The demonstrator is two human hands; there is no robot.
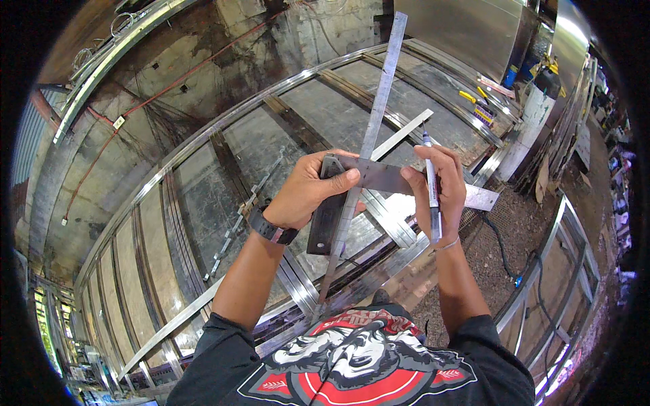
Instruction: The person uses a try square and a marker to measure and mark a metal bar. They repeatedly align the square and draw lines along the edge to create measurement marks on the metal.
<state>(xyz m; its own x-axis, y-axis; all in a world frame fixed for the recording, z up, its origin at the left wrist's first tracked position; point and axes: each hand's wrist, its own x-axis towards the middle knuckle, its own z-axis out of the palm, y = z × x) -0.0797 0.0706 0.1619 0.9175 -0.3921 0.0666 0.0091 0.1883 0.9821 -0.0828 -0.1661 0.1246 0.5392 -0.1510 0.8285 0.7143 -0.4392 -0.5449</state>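
Observation:
In front of my chest, a try square with a black stock [325, 227] and a wide grey metal blade lies across a long steel ruler [383, 95]. My left hand [303, 193] is closed around the top of the stock, its thumb pressed where blade and ruler cross. My right hand [443, 193] grips the blade farther along, thumb on its face. A white marker pen [432, 186] also sits in the right hand's fingers, with its tip pointing up and away. The ruler stands tilted, its far end up over the workbench and its lower end toward my shirt.
Below is a large metal frame [288, 88] with several crossbars over dark sheets. A light metal strip [403, 135] lies behind the ruler. Yellow-handled tools [467, 97] rest at the far right. Another metal frame [562, 264] leans at the right, near a dark cable [501, 247].

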